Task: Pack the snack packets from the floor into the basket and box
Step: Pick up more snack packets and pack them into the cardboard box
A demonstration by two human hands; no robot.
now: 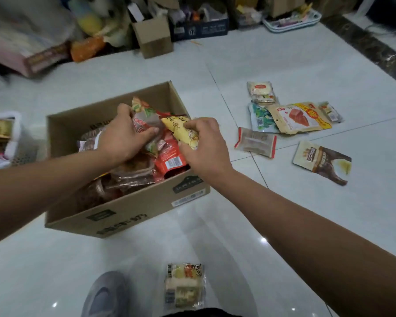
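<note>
An open cardboard box [133, 211] stands on the floor, filled with several snack packets. Over it my left hand [121, 136] grips a brown and red packet [144, 120]. My right hand [206, 145] pinches a yellow packet [181, 131] above the box's right side. A white basket [14, 138] with packets in it sits at the far left. Loose packets lie on the tiles to the right: a tan one with red meat [300, 117], a green and white one [260, 118], a red-edged one [256, 141], a brown and cream one [322, 161], a small cake packet [261, 91].
Another small packet [184, 286] lies on the floor near my grey shoe [105, 294]. Along the far wall stand a small cardboard box [153, 35], a dark crate [204, 28], a pale tray [293, 21] and piled goods. White tiles surround the box.
</note>
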